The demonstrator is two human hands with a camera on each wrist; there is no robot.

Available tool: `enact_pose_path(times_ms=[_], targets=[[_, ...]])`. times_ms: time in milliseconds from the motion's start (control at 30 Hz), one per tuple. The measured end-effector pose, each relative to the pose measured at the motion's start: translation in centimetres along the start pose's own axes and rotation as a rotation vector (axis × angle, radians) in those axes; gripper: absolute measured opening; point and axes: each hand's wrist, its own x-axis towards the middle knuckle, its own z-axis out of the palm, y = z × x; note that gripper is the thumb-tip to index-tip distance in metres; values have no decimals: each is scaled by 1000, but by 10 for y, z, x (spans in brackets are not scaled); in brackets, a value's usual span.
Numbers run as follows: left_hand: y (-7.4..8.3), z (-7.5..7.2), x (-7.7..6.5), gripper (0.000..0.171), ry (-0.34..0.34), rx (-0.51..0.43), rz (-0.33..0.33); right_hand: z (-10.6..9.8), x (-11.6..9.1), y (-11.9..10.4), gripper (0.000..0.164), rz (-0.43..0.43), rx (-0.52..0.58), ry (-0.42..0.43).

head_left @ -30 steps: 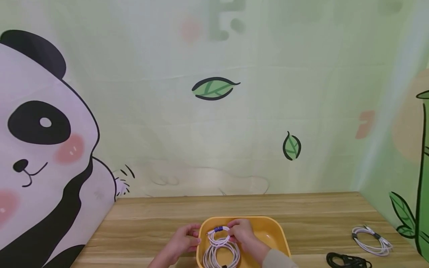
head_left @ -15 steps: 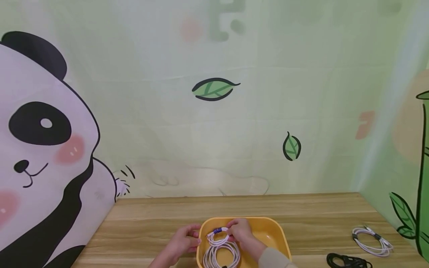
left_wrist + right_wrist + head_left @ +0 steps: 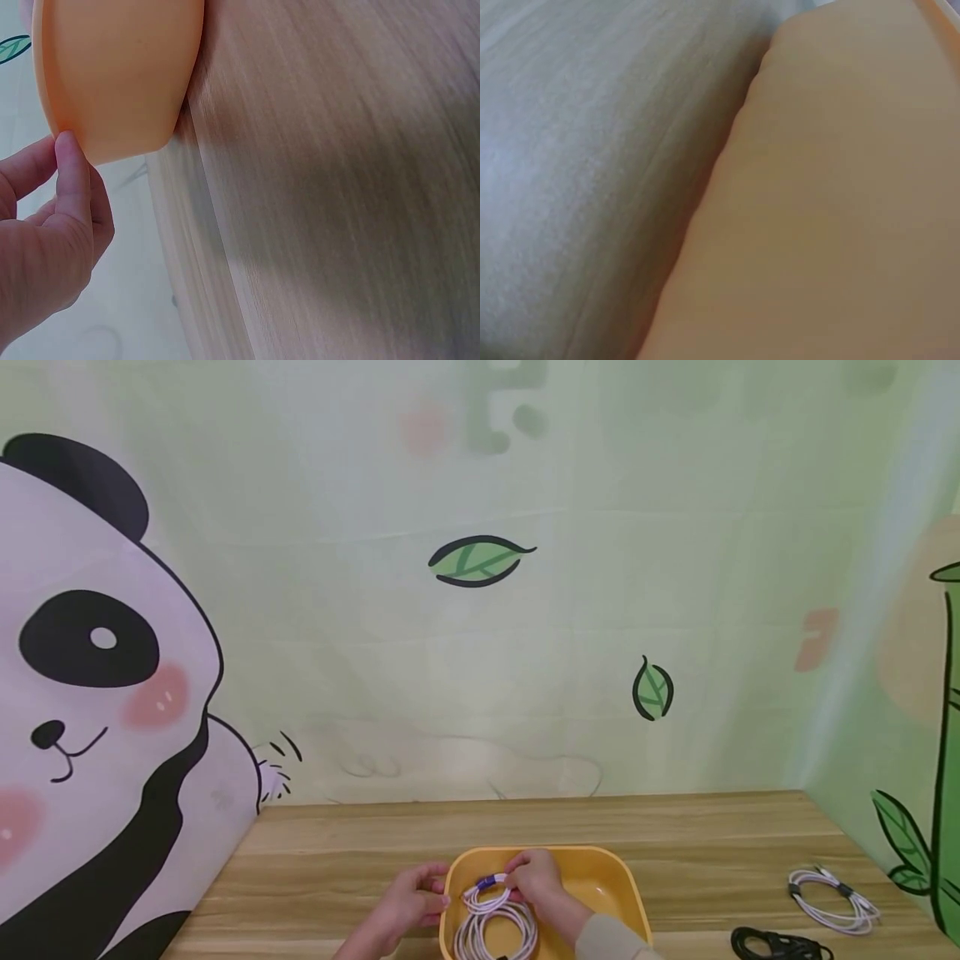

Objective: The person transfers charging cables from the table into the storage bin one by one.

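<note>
A yellow plastic bin (image 3: 602,881) stands at the table's front, cut off by the lower edge of the head view. At its left rim my left hand (image 3: 405,903) pinches the edge; in the left wrist view the thumb (image 3: 73,169) presses against the outer wall. Inside, my right hand (image 3: 537,878) grips the right side of a small coiled white cable (image 3: 480,906) with a blue tie (image 3: 491,882). That coil overlaps a larger coiled white cable (image 3: 527,935) with a black tie. Only the bin's outer wall (image 3: 817,187) and the table show in the right wrist view, without the hand.
On the right of the wooden table (image 3: 330,843) lie another coiled white cable (image 3: 832,920) with black ties and a bundled black cable (image 3: 780,945). A printed cloth backdrop (image 3: 360,635) with a panda and leaves rises behind the table and along its sides.
The small white coil's blue-tied top has tilted and dipped slightly, with my right hand shifting a little left. My left hand stays at the rim.
</note>
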Motion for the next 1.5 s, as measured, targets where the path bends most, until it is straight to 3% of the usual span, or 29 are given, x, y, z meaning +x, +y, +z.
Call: enact_pose_path(times_ms=[500,800,1033,1500], targets=[[2,1,-2,47,5,6,8,-10,2,-4,19,87,83,-129],[1,2,-2,47,4,2,1,-18,-3,-8,21,74,99,-182],[2,1,-1,47,6,6,-5,-26,-5,-17,22,119,50,-235],[2,2,-2,47,11,-2,-2,-43,-20,-28,28,76,-22,-360]])
